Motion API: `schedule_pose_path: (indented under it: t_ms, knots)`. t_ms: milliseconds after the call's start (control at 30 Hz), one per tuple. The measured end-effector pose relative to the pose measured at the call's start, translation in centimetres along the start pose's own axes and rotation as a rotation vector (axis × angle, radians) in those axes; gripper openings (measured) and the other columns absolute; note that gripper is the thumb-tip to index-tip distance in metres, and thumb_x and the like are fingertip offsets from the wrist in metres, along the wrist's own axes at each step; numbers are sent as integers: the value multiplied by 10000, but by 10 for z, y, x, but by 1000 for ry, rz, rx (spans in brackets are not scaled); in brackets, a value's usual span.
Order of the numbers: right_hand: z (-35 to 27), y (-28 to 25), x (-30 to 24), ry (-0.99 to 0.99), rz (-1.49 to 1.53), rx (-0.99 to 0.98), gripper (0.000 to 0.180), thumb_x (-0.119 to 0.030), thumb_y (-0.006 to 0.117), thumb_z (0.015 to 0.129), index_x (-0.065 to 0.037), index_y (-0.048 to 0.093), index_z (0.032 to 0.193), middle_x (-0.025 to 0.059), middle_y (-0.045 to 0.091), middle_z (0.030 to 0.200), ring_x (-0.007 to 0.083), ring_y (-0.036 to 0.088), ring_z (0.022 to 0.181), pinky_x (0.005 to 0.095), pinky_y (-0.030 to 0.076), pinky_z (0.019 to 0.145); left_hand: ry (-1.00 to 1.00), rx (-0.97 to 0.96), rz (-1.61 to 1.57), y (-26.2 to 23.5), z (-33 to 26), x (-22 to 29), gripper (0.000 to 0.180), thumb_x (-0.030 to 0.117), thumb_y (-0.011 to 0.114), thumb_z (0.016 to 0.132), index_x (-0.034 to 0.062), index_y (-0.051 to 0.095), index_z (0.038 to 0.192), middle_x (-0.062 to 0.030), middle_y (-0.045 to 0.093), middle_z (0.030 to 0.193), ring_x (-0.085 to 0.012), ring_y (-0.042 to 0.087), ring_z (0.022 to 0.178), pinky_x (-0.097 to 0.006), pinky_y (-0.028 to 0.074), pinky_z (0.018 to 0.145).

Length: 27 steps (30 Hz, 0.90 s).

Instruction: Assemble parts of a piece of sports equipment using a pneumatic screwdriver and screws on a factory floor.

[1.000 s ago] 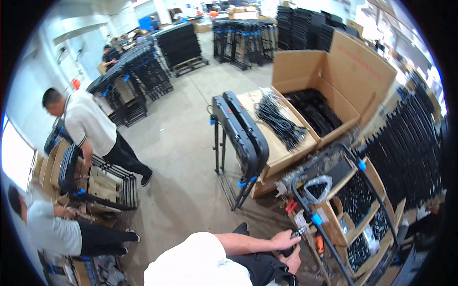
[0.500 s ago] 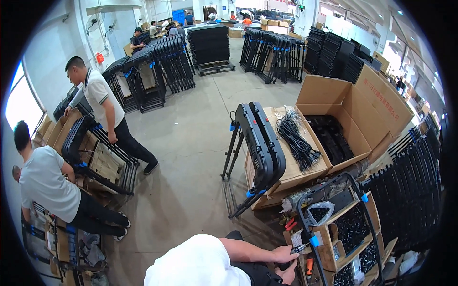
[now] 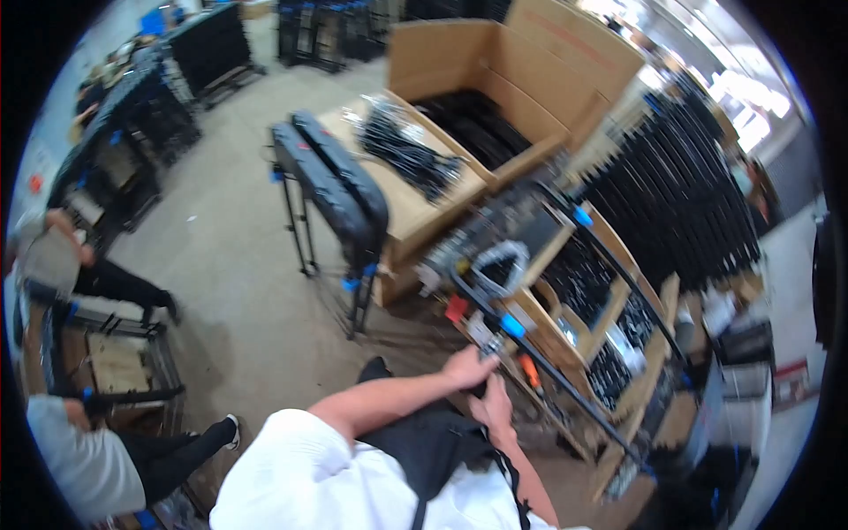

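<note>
My left hand (image 3: pixel 466 367) is closed at the metal-tipped front of a dark hand tool (image 3: pixel 488 349), which may be a power driver; blur hides its exact kind. Just below and to the right, my right hand (image 3: pixel 495 408) has its fingers wrapped round the tool's dark lower part, mostly covered by the hands. Beside them slants a black tubular frame (image 3: pixel 565 387) with a blue clip (image 3: pixel 511 325). An orange-handled tool (image 3: pixel 530 369) lies right of my hands, next to a wooden parts bin (image 3: pixel 525 311) holding black hardware.
A large open carton (image 3: pixel 565 62) with black parts stands ahead, beside bundled black cables (image 3: pixel 402 150) on cardboard. A folded black frame unit (image 3: pixel 340 177) stands left of it. Stacked black frames (image 3: pixel 680 185) fill the right. Co-workers, one in dark trousers (image 3: pixel 159 459), are at the left.
The view has swung right and down, so the cartons, bins and co-workers shift left in the picture. My right forearm now shows. Both hands stay closed together at the tool.
</note>
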State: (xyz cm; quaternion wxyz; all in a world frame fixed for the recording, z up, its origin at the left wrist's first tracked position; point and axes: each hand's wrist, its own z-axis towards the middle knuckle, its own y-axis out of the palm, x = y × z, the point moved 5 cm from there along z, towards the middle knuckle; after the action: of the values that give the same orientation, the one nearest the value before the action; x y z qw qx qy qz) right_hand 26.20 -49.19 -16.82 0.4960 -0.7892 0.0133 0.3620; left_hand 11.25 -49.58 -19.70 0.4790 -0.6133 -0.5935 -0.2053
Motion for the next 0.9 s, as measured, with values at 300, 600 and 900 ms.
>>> schedule_pose_path:
  t_ms: [300, 600, 900]
  knots:
    - [-12, 3, -5, 17, 1, 24, 661, -177, 760, 788, -38, 545, 1397, 189, 508, 1493, 449, 585, 1305, 524, 523, 1046, -32, -81, 11, 19, 7, -26, 774, 637, 618, 977, -79, 639, 1269, -316, 719, 1224, -462, 691, 1192, -507, 536, 1001]
    - [-17, 6, -10, 47, -38, 40, 617, -182, 772, 777, -36, 568, 1341, 189, 569, 1399, 446, 621, 1242, 526, 529, 1019, -70, -149, -47, 14, -4, -26, 769, 620, 610, 996, -83, 615, 1308, -330, 695, 1277, -450, 669, 1241, -490, 514, 1040]
    - [-22, 15, -16, 88, -78, 41, 626, -187, 801, 790, -28, 582, 1355, 201, 570, 1419, 465, 666, 1146, 537, 558, 974, -80, -218, -85, 10, -9, -35, 748, 586, 613, 1017, -91, 587, 1334, -333, 694, 1253, -441, 678, 1221, -478, 518, 1031]
